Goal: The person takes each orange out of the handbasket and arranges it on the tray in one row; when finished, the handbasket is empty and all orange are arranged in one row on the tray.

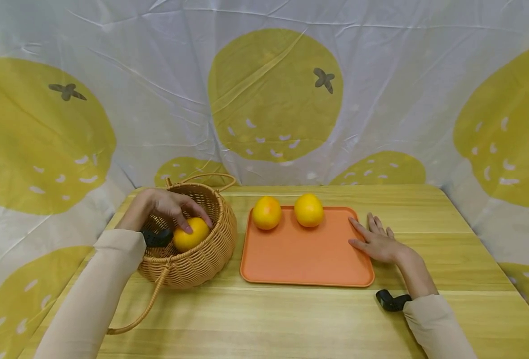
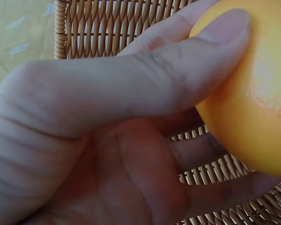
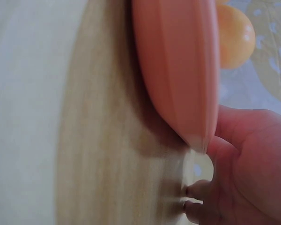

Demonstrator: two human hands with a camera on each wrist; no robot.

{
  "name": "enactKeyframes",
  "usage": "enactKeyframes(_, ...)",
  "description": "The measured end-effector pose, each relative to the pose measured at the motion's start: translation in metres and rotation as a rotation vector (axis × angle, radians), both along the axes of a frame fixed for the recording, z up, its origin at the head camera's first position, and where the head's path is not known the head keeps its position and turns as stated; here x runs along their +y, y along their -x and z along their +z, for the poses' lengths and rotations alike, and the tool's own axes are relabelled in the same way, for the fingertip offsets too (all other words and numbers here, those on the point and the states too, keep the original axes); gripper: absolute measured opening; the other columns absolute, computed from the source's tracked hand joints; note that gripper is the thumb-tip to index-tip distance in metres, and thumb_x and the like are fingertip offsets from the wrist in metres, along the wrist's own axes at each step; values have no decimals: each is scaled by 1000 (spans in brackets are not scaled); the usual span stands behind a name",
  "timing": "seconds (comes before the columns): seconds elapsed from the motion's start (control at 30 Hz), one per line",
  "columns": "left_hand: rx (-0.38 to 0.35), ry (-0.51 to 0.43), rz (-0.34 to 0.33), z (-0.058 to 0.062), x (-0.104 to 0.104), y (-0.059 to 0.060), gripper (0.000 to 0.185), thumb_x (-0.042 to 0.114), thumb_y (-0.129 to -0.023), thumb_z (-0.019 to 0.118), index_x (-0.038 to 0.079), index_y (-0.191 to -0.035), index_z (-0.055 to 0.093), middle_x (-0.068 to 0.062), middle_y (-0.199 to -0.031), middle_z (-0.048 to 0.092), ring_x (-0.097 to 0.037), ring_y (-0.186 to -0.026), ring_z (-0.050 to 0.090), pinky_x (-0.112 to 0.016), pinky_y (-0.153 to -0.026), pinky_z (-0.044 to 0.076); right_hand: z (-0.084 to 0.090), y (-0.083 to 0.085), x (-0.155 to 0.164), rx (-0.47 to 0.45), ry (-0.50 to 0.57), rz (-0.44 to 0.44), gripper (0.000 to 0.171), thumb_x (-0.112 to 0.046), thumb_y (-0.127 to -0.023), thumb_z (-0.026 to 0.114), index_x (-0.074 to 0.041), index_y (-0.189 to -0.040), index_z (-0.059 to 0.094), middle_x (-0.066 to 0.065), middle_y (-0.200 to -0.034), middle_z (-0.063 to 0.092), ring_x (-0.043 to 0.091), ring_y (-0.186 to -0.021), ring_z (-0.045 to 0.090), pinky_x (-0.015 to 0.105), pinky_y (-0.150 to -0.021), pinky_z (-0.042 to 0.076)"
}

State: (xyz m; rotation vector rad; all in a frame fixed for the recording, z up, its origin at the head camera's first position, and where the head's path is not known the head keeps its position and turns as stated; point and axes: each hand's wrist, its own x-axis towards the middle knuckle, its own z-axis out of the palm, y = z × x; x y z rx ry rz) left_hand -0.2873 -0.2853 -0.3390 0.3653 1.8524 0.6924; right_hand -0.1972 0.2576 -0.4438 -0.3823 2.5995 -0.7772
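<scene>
My left hand point(image 1: 171, 207) reaches into a round wicker basket point(image 1: 215, 259) and grips an orange point(image 1: 194, 237), thumb across its top. In the left wrist view the thumb presses on the orange point(image 2: 257, 93) while the other fingers curl beneath it, basket weave point(image 2: 107, 28) behind. My right hand point(image 1: 378, 243) rests at the right edge of an orange-coloured tray point(image 1: 305, 254), thumb and a finger over the rim, other fingers spread beyond it. Two more oranges sit on the tray's far side, one at left point(image 1: 266, 213) and one near the middle point(image 1: 309, 211).
The basket's front handle point(image 1: 149, 304) hangs down onto the wooden table point(image 1: 255, 319); its other handle point(image 1: 206, 175) stands at the back. A fruit-printed cloth point(image 1: 372, 89) hangs behind the table and along its sides. Both wrists wear black cameras point(image 1: 392, 300).
</scene>
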Motion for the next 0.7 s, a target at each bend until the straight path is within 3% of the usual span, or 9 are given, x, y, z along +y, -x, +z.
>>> enactKeyframes(0.33, 89, -91, -1, 9, 1, -2, 55, 12, -100, 66, 10, -153, 51, -19, -158, 42, -22, -118, 59, -40, -96, 56, -3, 1, 1, 10, 1, 7, 76, -44, -109, 47, -6, -166, 15, 39, -163, -20, 59, -151, -19, 77, -114, -15)
enactKeyframes(0.5, 131, -120, 34, 24, 3, -7, 55, 17, -103, 63, 10, -155, 48, -20, -160, 37, -24, -122, 57, -43, -96, 55, -4, 2, 1, 10, -1, 6, 76, -45, -110, 47, -7, -166, 14, 38, -164, -21, 58, -152, -20, 77, -114, -16)
enactKeyframes(0.7, 191, -152, 93, 52, -2, -22, 55, 18, -104, 61, 9, -156, 45, -18, -162, 34, -22, -117, 59, -38, -96, 55, -5, 2, 1, 8, -2, 2, 75, -44, -109, 47, -6, -166, 15, 38, -164, -21, 57, -152, -20, 76, -114, -16)
